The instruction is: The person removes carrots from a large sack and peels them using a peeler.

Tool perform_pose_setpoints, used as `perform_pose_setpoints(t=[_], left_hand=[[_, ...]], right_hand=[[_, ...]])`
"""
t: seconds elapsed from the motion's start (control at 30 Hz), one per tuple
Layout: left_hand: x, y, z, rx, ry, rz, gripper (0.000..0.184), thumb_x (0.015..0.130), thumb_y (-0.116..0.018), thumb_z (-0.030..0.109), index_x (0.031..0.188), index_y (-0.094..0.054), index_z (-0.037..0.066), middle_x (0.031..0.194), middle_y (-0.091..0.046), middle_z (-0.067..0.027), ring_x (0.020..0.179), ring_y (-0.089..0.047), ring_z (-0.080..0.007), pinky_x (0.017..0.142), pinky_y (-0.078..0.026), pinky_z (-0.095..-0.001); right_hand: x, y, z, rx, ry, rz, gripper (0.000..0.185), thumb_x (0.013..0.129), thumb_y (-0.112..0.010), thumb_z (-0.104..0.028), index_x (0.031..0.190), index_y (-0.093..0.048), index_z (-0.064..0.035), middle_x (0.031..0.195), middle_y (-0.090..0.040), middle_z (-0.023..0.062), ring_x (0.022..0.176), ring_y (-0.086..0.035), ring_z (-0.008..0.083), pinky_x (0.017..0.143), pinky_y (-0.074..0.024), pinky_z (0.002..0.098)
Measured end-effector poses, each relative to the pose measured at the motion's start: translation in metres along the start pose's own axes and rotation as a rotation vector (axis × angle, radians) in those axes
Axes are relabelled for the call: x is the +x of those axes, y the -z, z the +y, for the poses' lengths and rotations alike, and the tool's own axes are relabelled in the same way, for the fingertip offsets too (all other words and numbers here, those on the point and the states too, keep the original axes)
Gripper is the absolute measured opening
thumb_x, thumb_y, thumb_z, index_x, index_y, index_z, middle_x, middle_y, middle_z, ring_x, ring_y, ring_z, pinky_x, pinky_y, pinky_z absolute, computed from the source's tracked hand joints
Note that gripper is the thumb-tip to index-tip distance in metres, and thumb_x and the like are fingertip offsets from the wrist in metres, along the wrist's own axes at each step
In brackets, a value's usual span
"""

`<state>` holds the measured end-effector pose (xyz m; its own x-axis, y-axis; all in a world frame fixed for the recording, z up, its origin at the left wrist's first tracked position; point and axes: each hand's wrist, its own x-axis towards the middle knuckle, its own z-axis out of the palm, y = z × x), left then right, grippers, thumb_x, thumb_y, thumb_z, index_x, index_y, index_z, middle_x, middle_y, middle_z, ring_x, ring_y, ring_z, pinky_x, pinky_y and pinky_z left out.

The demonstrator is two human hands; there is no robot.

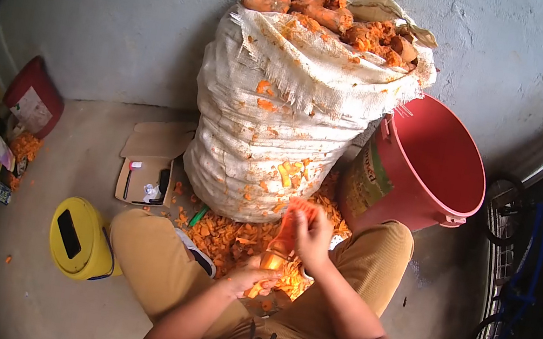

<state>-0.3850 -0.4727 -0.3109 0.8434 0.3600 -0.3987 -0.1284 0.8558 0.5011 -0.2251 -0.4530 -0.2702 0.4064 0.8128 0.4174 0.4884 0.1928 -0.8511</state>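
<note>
My left hand (250, 278) is closed round the lower end of an orange carrot (274, 261), which tilts up and away from my lap. Just above it, my right hand (314, 237) grips a flat, reddish-orange peeler (294, 217) by the carrot's upper end. Blur hides the peeler's blade, and I cannot tell whether it touches the carrot. Beneath both hands, a heap of orange peelings (225, 237) covers the floor between my legs. In front rises a big white woven sack (270, 134), filled to the top with orange roots (324, 13) and stained with pulp.
To the sack's right leans a large red bucket (420, 172). A lidded yellow bucket (81, 239) sits by my left knee, near an open cardboard box (144, 164). A green-handled item (198, 216) lies by the peelings. At far right is a bicycle (524, 280); a dark red container (34, 96) is far left.
</note>
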Motion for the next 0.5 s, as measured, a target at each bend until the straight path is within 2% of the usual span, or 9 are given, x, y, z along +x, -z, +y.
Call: perform_pose_setpoints(t=[0.07,0.1,0.13,0.2,0.23,0.27,0.3,0.37,0.5], left_hand=[[-0.001,-0.003,0.000,0.018,0.018,0.008,0.041,0.079,-0.055,0.006,0.115,-0.036,0.009,0.064,-0.039,0.0019,0.047,-0.037,-0.0044,0.040,-0.034,-0.0190],[0.000,-0.002,0.001,0.029,0.020,-0.001,0.041,0.079,-0.055,0.006,0.115,-0.036,0.009,0.064,-0.039,0.0019,0.047,-0.037,-0.0043,0.040,-0.034,-0.0190],[0.000,-0.002,0.000,0.037,0.022,-0.010,0.041,0.079,-0.055,0.006,0.115,-0.036,0.009,0.064,-0.039,0.0019,0.047,-0.037,-0.0042,0.040,-0.034,-0.0190],[-0.002,-0.004,-0.001,0.088,0.014,-0.021,0.041,0.079,-0.055,0.007,0.115,-0.036,0.009,0.064,-0.039,0.0018,0.047,-0.037,-0.0042,0.040,-0.034,-0.0191],[-0.007,-0.010,0.000,0.133,0.006,-0.026,0.041,0.079,-0.055,0.007,0.115,-0.036,0.008,0.064,-0.039,0.0017,0.047,-0.037,-0.0042,0.040,-0.034,-0.0191],[-0.009,-0.012,0.002,0.180,-0.002,-0.032,0.041,0.079,-0.055,0.007,0.115,-0.036,0.008,0.064,-0.039,0.0017,0.047,-0.037,-0.0042,0.040,-0.033,-0.0191],[-0.008,-0.011,0.004,0.163,-0.003,-0.021,0.042,0.079,-0.055,0.007,0.115,-0.036,0.008,0.064,-0.039,0.0016,0.047,-0.037,-0.0043,0.040,-0.033,-0.0191],[-0.004,-0.007,0.004,0.119,-0.005,0.005,0.043,0.079,-0.055,0.007,0.116,-0.035,0.008,0.065,-0.039,0.0014,0.047,-0.037,-0.0044,0.040,-0.034,-0.0192],[0.002,-0.005,0.005,0.128,-0.018,0.150,0.029,0.078,-0.055,0.005,0.101,-0.039,0.009,0.064,-0.039,0.0015,0.046,-0.038,-0.0049,0.039,-0.034,-0.0199]], right_hand=[[0.003,-0.002,-0.003,-0.072,0.026,0.016,0.012,0.082,-0.052,-0.010,0.085,-0.053,0.0015,0.069,-0.058,0.0103,0.060,-0.055,0.0146,0.057,-0.0440,0.0282],[0.011,-0.004,0.016,0.090,-0.081,0.101,0.011,0.082,-0.051,-0.010,0.082,-0.052,0.0011,0.068,-0.057,0.0109,0.058,-0.054,0.0151,0.054,-0.0438,0.0286],[0.028,0.000,0.022,-0.008,0.078,0.303,0.012,0.083,-0.050,-0.010,0.081,-0.052,0.0016,0.066,-0.057,0.0114,0.056,-0.053,0.0147,0.052,-0.0431,0.0282],[0.052,0.023,0.045,-0.190,0.047,0.489,0.015,0.084,-0.049,-0.012,0.080,-0.051,0.0023,0.065,-0.057,0.0124,0.056,-0.054,0.0162,0.052,-0.0428,0.0298],[0.061,0.036,0.068,-0.303,-0.051,0.600,0.017,0.084,-0.049,-0.014,0.080,-0.050,0.0020,0.067,-0.058,0.0125,0.055,-0.054,0.0184,0.052,-0.0430,0.0303],[0.069,0.047,0.075,-0.066,-0.263,0.669,0.019,0.085,-0.048,-0.016,0.079,-0.050,0.0020,0.069,-0.058,0.0119,0.056,-0.054,0.0189,0.054,-0.0433,0.0295],[0.072,0.054,0.050,0.068,-0.385,0.649,0.017,0.084,-0.049,-0.014,0.080,-0.051,0.0025,0.071,-0.058,0.0110,0.059,-0.054,0.0166,0.056,-0.0432,0.0287],[0.063,0.051,0.045,-0.082,-0.149,0.529,0.017,0.084,-0.050,-0.014,0.081,-0.051,0.0021,0.071,-0.058,0.0098,0.062,-0.052,0.0120,0.057,-0.0425,0.0264],[0.025,0.014,0.018,0.250,-0.154,0.189,0.013,0.084,-0.050,-0.012,0.088,-0.052,0.0012,0.075,-0.057,0.0049,0.066,-0.051,0.0086,0.059,-0.0423,0.0227]])
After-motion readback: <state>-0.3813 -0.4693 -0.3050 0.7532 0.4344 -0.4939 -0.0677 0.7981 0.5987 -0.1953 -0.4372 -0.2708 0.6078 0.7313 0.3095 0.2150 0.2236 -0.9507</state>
